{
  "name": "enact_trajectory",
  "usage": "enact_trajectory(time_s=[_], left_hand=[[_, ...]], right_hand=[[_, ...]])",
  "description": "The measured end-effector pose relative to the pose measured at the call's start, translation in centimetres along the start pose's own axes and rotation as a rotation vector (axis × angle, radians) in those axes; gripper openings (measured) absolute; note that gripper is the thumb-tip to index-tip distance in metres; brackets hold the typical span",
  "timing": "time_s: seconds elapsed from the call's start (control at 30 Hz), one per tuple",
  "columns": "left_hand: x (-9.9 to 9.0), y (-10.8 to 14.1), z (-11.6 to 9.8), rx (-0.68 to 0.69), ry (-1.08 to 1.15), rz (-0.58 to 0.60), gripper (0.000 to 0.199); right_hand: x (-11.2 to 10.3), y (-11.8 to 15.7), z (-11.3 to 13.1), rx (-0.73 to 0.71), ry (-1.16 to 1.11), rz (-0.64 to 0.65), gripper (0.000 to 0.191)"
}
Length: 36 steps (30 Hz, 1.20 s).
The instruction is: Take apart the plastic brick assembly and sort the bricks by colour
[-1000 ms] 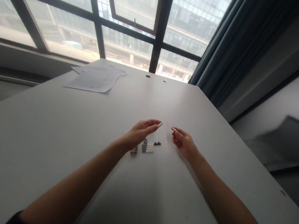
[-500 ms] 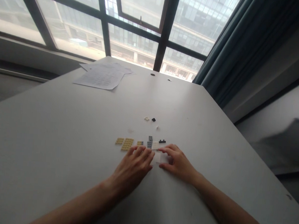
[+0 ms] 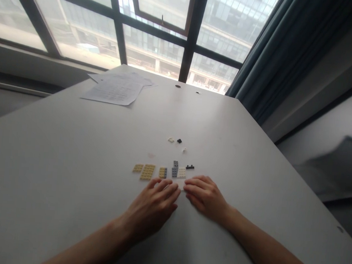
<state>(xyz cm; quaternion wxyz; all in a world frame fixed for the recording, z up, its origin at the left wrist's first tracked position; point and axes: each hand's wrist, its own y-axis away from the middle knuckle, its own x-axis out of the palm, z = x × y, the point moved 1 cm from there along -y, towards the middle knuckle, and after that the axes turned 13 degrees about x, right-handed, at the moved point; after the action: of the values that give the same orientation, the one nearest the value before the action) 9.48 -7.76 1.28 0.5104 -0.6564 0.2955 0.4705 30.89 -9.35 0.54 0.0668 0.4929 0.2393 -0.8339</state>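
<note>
In the head view, the left hand [image 3: 155, 203] and right hand [image 3: 206, 196] sit slightly apart, fingers curled, at either side of a small white piece [image 3: 179, 184] on the table [image 3: 78, 153]; whether they grip it I cannot tell. Just beyond lie a white plate [image 3: 182, 172], grey bricks [image 3: 175, 171] and a black piece [image 3: 190, 167]; yellow bricks [image 3: 147, 172] lie left, papers [image 3: 115, 89] far left.

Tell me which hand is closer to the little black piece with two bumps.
The right hand. It is just on the near side of the little black piece, reaching in from the right; the left hand is farther off, to its left and nearer the person.
</note>
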Motion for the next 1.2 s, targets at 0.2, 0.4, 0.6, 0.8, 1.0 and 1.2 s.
enact_trajectory(time_s=[0.2,0.4,0.6,0.8,1.0,1.2], left_hand=[[0.2,0.1,0.0,-0.026,0.015,0.005,0.027],[0.4,0.1,0.1,-0.040,0.022,0.022,0.028],[0.0,0.3,0.0,-0.040,0.031,0.003,0.031],[-1.8,-0.4,3.4,-0.157,0.031,-0.087,0.026],[-2.2,-2.5,10.4,-0.418,0.018,-0.034,0.034],[0.0,-5.6,13.6,-0.404,0.000,0.066,0.038]], right_hand=[[-0.2,0.0,0.1,0.050,0.008,0.046,0.025],[-0.3,0.0,0.1,0.067,-0.005,0.055,0.025],[-0.6,-0.2,0.2,0.098,-0.060,0.019,0.028],[-2.1,-1.7,-1.2,0.226,-0.136,-0.092,0.027],[-2.5,-6.6,-4.6,0.277,-0.057,-0.090,0.026],[-0.2,-11.1,-6.4,0.232,0.017,-0.010,0.031]])
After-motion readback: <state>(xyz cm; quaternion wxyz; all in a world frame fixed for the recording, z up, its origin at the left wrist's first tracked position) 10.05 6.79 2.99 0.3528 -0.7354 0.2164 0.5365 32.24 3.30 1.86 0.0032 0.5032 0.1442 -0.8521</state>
